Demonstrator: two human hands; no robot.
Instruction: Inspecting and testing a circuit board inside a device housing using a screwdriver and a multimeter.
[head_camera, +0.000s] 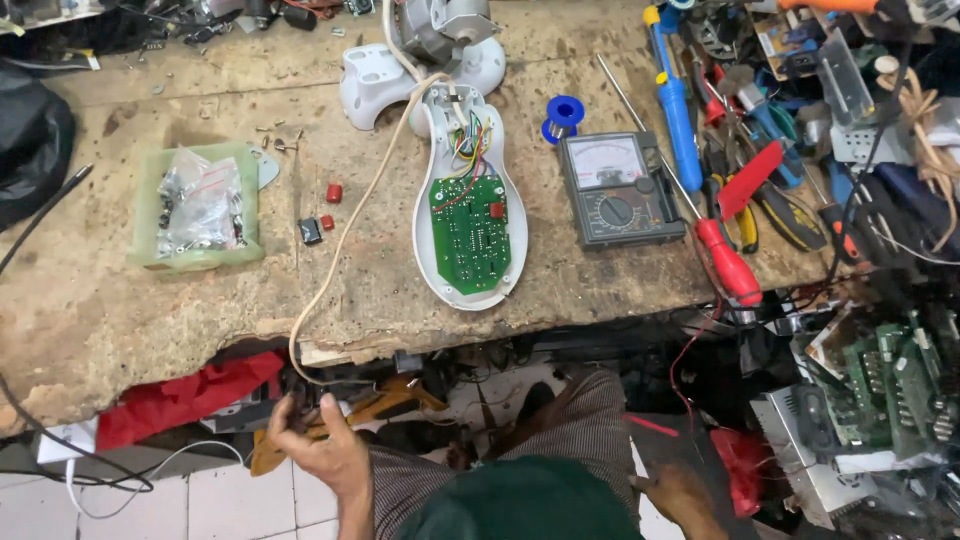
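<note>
The left hand (320, 445) is raised below the front edge of the surface (120, 310), its fingers (290, 412) curled loosely around the lower end of a cream-coloured cord (345, 235). That smooth, round cord climbs over the ragged edge and snakes across the top to an opened white plastic housing (432, 262), a teardrop shell lying flat near the middle. Inside it sits a green circuit board (468, 235) with a small red block and a bundle of coloured wires at its narrow end. The right hand (680, 497) rests low beside the knee, on dark clutter; whether its fingers are open or closed cannot be told.

The surface is worn, pitted wood, chipped along its front. Just right of the housing lies a grey analogue multimeter (620, 188) with a round dial, then a red-handled screwdriver (728, 262). To the left stands a pale green translucent tray (150, 255) holding clear bags of small metal parts.
</note>
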